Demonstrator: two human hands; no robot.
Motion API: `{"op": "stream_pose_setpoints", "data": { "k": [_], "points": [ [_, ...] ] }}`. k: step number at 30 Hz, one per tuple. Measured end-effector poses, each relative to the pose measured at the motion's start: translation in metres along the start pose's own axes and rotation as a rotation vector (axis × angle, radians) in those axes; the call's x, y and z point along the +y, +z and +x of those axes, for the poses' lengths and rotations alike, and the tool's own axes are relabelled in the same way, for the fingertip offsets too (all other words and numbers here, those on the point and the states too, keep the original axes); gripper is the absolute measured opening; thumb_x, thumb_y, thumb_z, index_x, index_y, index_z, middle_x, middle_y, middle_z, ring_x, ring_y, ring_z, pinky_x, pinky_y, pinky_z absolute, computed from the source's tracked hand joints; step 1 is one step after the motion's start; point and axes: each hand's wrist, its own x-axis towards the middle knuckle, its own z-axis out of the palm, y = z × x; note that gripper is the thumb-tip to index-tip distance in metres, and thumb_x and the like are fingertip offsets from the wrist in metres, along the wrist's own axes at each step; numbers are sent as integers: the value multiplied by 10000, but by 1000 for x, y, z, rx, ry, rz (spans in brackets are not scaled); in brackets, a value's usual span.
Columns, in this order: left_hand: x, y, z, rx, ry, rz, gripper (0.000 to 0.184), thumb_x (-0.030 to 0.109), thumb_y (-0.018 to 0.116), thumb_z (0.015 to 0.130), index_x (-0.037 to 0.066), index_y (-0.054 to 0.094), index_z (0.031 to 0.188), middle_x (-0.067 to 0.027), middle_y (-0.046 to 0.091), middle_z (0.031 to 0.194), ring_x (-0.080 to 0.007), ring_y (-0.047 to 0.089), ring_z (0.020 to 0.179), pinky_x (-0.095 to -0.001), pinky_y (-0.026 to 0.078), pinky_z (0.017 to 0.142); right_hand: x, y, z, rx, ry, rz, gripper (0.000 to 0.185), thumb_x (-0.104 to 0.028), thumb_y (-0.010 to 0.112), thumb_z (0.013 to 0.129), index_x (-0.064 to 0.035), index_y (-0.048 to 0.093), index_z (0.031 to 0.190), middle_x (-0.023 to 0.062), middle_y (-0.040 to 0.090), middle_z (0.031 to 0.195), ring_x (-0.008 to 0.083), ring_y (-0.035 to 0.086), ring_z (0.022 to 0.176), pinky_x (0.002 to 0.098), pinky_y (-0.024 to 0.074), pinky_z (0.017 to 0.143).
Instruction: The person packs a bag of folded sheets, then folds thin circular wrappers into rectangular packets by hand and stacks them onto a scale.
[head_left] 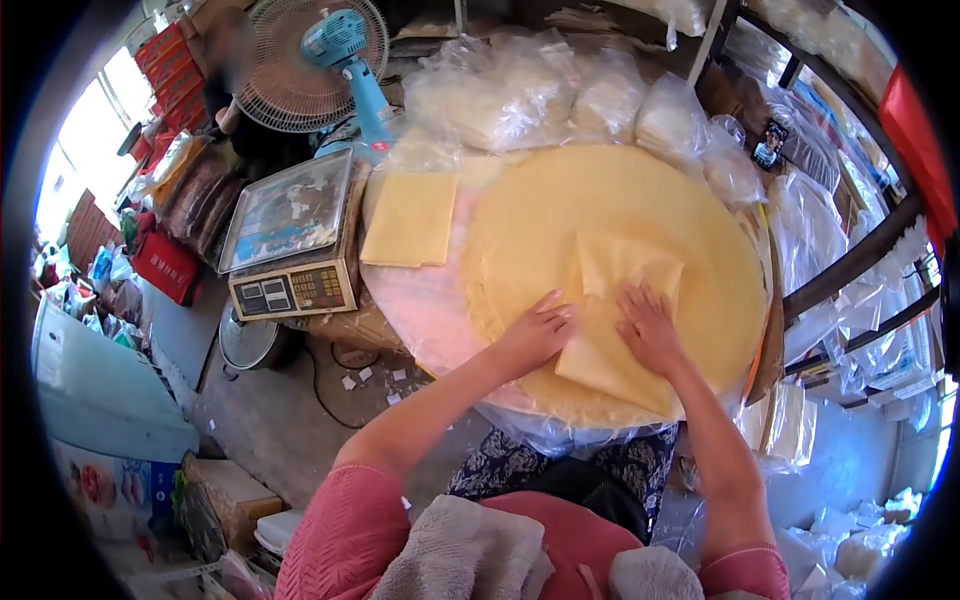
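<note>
One part-folded, thin yellow sheet (608, 368) atop big round yellow sheet stack (600, 190), near side. L bare hand (540, 332) at sheet's left edge, fingers close tog., can't tell if pinching; R hand (650, 330) on it, fingers apart. Risk: uneven pull cd tear sheet, skew fold.

Two hands (650, 325) at three o'clock, one fan (335, 38) at eleven, one scale (288, 220) at ten, one pot (247, 344) at nine
</note>
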Motion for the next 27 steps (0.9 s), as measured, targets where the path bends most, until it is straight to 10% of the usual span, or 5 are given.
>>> {"op": "stream_pose_setpoints", "data": {
  "k": [4,7,11,17,27],
  "points": [
    [24,-3,-33,-42,-287,-306,169,95,581,833,83,580,1001,-137,654,960,-335,603,1036,-431,464,940,-12,-13,-46,-115,-123,352,474,-405,343,1005,-84,553,1283,70,443,1429,290,302,1382,453,142,1146],
    [34,-5,-26,-46,-739,-422,153,195,583,894,51,544,925,-150,633,809,-353,627,816,-420,505,739,2,-15,-58,-148,152,1355,582,-467,330,996,-12,491,1322,109,512,1349,264,418,1298,390,241,1112],
    [27,-11,5,51,-831,-382,256,282,559,933,34,495,914,-162,585,668,-357,583,618,-429,457,570,0,-13,-58,292,412,1975,555,-481,389,987,-11,553,1231,78,601,1185,115,526,1106,291,377,982],
    [5,12,18,143,-864,-335,291,311,592,913,32,519,947,-129,592,679,-330,578,626,-409,464,586,5,6,-35,440,589,1075,282,-309,611,920,-28,608,903,17,581,724,102,425,652,309,408,582],
    [13,25,68,55,-426,160,610,363,561,900,131,351,1424,-148,324,1472,-347,267,1372,-539,237,1082,2,6,-18,483,685,584,340,-312,639,854,-9,612,1005,216,663,918,390,624,897,441,482,778]
  ]
}}
